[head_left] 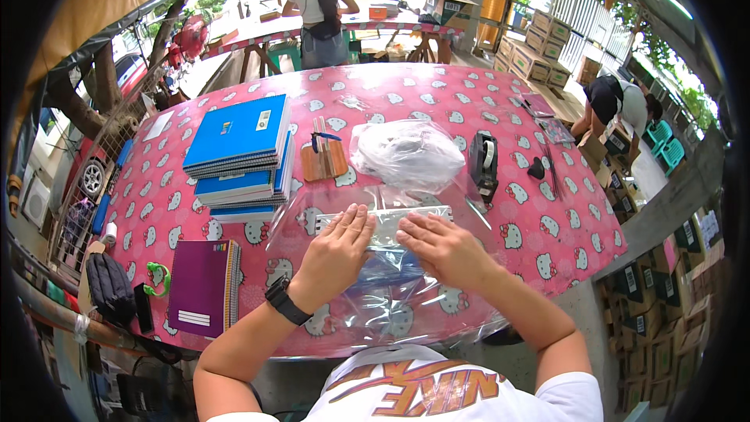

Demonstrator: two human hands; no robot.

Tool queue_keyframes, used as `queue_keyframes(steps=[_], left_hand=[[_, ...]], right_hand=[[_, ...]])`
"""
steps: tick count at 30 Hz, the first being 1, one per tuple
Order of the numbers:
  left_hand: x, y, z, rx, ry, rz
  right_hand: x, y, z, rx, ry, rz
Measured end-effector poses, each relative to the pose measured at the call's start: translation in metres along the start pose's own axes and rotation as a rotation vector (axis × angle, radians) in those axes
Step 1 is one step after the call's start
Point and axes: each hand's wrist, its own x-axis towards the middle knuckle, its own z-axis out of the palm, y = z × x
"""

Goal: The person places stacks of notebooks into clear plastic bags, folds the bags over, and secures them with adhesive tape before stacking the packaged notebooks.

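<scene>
Hands point(391, 246) — two, flat and apart — press one clear plastic sheet point(328, 312) beside one blue notebook stack point(242, 152).

One head-worn fisheye view, looking down and forward over the tabletop point(547, 227).

I see only through the left head camera, sitting above the near edge of the tabletop and tilted steeply down, so the wearer's own shirt fills the bottom edge and both forearms rise from it toward the middle. It is close: the near edge sits just under the lens, while the far edge curves across the upper third. The view faces away from the wearer, across the tabletop to a second table point(266, 31) beyond, where a person point(320, 8) stands. Straight edges bow toward the dark round rim. No second view is on hand to share any part.
</scene>
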Motion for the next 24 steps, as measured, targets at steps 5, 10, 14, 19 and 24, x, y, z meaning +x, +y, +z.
queue_keyframes(steps=[5,10,14,19,24], left_hand=[[0.017,0.012,-0.013,0.018,0.03,0.017],[0.013,0.01,-0.002,-0.028,-0.007,0.052],[0.012,0.012,-0.002,-0.05,0.015,0.045],[0.013,0.013,-0.004,-0.069,0.013,0.008],[0.011,0.018,-0.002,-0.068,0.051,0.015]], right_hand=[[-0.009,-0.009,0.018,0.004,0.236,0.109],[-0.005,-0.014,0.028,0.071,0.452,0.028],[-0.016,-0.032,0.025,0.286,0.458,-0.006],[-0.011,-0.032,0.029,0.043,0.445,0.159],[-0.011,-0.035,0.031,0.235,0.427,0.067]])
